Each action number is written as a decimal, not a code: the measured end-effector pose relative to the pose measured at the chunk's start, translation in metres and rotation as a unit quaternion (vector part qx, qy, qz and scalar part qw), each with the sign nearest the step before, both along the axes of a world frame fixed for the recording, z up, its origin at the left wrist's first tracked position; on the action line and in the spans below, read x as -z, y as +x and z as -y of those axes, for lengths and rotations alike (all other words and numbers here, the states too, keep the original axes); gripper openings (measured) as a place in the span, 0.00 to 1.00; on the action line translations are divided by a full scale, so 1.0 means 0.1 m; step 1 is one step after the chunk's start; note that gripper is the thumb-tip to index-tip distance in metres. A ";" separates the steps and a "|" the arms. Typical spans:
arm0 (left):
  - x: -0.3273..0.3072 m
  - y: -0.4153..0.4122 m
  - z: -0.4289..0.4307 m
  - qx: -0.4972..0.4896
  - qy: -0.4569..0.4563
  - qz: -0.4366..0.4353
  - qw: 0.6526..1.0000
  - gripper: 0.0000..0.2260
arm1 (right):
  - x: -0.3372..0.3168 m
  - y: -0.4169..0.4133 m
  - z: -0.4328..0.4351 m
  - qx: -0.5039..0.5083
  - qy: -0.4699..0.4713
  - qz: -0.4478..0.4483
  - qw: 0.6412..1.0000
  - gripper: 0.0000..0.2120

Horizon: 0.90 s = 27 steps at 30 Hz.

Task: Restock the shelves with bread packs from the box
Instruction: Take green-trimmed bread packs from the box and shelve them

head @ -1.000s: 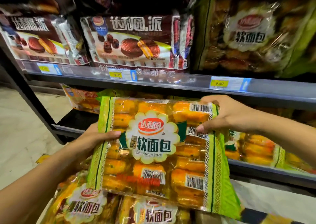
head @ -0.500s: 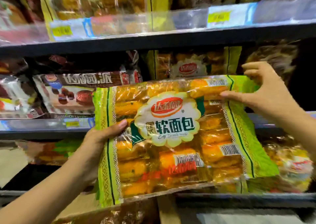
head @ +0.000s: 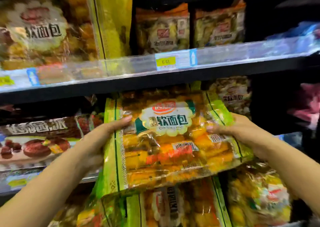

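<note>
Left hand (head: 97,145): clenched on the bread pack (head: 173,140) at its left edge.
Right hand (head: 242,135): grasping its right edge.
Pack: raised from low near the box to the middle shelf (head: 147,81) opening, in front of stocked packs.
Change: view has lifted with it.
Meaning: likely ready to slide in.

I see the bread pack (head: 166,140), green-edged clear wrap over orange rolls with a cream label, held face-out and slightly tilted just under the upper shelf (head: 155,78).
</note>
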State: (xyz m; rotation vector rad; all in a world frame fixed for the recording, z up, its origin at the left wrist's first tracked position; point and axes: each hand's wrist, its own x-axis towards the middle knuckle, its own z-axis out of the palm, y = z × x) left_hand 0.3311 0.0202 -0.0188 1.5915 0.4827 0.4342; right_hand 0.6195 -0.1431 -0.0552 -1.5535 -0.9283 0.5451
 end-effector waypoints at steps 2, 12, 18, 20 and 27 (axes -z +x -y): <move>-0.08 0.11 -0.09 -0.004 -0.030 -0.022 0.999 0.23 | -0.06 0.08 -0.03 0.028 0.006 -0.011 1.000 0.35; 0.14 0.49 -0.72 -0.345 0.126 0.039 0.929 0.39 | -0.13 0.10 -0.45 0.151 0.043 0.030 0.987 0.56; 0.29 0.67 -0.70 -0.368 0.147 0.022 0.918 0.15 | 0.09 0.02 -0.71 0.167 0.038 0.023 0.985 0.57; 0.39 0.71 -0.72 -0.377 0.172 -0.008 0.910 0.12 | 0.14 -0.01 -0.78 0.155 -0.013 0.031 0.987 0.44; 0.54 0.70 -0.38 -0.431 0.509 -0.103 0.738 0.34 | 0.19 -0.15 -0.77 0.345 -0.090 0.225 0.907 0.53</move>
